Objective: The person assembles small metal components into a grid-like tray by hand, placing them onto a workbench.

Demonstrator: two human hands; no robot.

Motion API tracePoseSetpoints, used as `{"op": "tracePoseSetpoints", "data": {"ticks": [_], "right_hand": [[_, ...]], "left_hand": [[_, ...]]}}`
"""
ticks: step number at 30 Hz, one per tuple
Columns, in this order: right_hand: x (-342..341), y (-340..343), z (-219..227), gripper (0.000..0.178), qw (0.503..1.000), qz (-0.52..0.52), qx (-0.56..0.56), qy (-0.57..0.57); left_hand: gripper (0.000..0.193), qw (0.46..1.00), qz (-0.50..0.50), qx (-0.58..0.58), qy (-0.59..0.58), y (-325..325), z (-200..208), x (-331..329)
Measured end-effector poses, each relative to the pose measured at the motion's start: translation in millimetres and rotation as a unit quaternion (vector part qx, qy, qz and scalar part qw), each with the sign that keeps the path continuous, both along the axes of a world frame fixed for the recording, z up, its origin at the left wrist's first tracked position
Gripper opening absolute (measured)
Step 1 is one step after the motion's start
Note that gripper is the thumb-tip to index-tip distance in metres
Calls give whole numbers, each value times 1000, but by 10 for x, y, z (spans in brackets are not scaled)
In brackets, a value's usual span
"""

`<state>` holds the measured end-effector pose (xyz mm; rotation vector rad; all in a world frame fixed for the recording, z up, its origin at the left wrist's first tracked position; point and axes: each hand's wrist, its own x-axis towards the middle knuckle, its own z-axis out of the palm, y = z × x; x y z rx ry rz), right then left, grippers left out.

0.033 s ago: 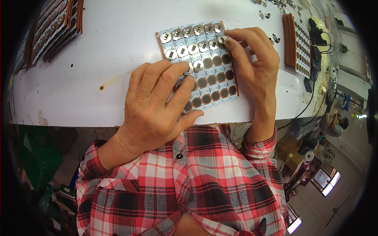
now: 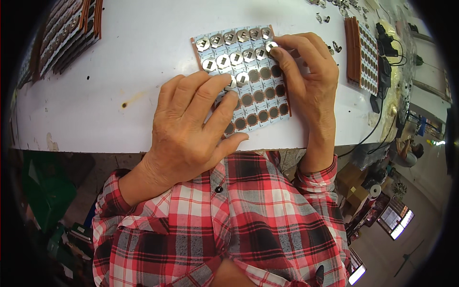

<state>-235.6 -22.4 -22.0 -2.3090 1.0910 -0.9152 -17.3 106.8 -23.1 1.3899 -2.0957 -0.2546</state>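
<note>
— While the left hand (image 2: 191, 129) lies flat with its fingers spread over the near corner of the blue panel (image 2: 244, 76), what is the other one doing?

— The right hand (image 2: 308, 79) has its fingertips pinched on a small round metal clip (image 2: 271, 46) at the far right corner of that panel, pressing it into its place.

— And where does the panel sit?

— On the white bench (image 2: 119, 71), just past the near edge, in front of the person in the red checked shirt (image 2: 224, 225).

— What is in it?

— A grid of round brown seats. The two far rows and part of the third hold shiny clips; the nearer rows show bare brown circles.

— Anything else about?

— A stack of similar panels (image 2: 361, 52) stands on edge to the right, with loose clips (image 2: 330, 14) scattered beyond it. More panels (image 2: 67, 33) are piled at the far left corner.
</note>
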Motion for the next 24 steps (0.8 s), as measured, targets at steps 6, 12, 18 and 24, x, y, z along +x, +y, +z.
{"op": "tracePoseSetpoints", "data": {"ticks": [6,12,18,24], "right_hand": [[-24,-15,27,10,998,26,-46,-18],[40,364,265,14,971,-3,210,-115],[107,433,226,15,953,-22,296,-63],[186,430,216,17,959,-7,283,-25]], "left_hand": [[61,1000,4,1,1,7,3,-1],[62,1000,2,-2,14,13,-22,2],[63,1000,4,-6,17,20,-21,2],[64,1000,6,-2,26,34,-37,2]]}}
